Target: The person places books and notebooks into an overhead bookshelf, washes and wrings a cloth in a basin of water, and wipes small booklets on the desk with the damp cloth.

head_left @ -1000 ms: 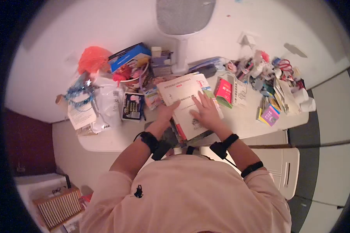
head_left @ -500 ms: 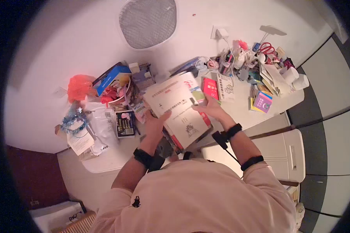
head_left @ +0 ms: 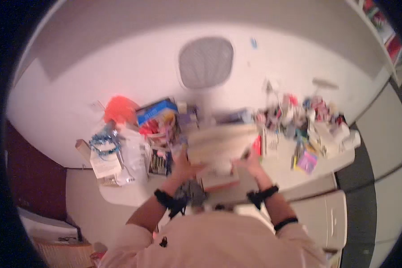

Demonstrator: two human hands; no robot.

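Note:
Between my hands is a stack of books (head_left: 223, 143), smeared by motion, its pale side tipped up above the front of the desk. My left hand (head_left: 182, 166) grips the stack's left side, and my right hand (head_left: 251, 166) grips the right side. A red book (head_left: 257, 145) lies just past my right fingers, with a pale booklet (head_left: 270, 145) beside it. To the left of my left hand lies a dark box of batteries (head_left: 158, 161). Printing on the books is too blurred to read.
On the left of the desk (head_left: 299, 181) are an orange bundle (head_left: 120, 109), a blue box (head_left: 157, 111), blue tinsel (head_left: 105, 144) and a white plastic bag (head_left: 135, 154). Clutter, papers and a purple card (head_left: 307, 161) sit at the right. A drawer cabinet (head_left: 317, 219) stands below.
The book stack has gone from lying cover-up and slanted to being tipped and squared towards me, both hands still on its sides. My view has tilted upward, showing more wall.

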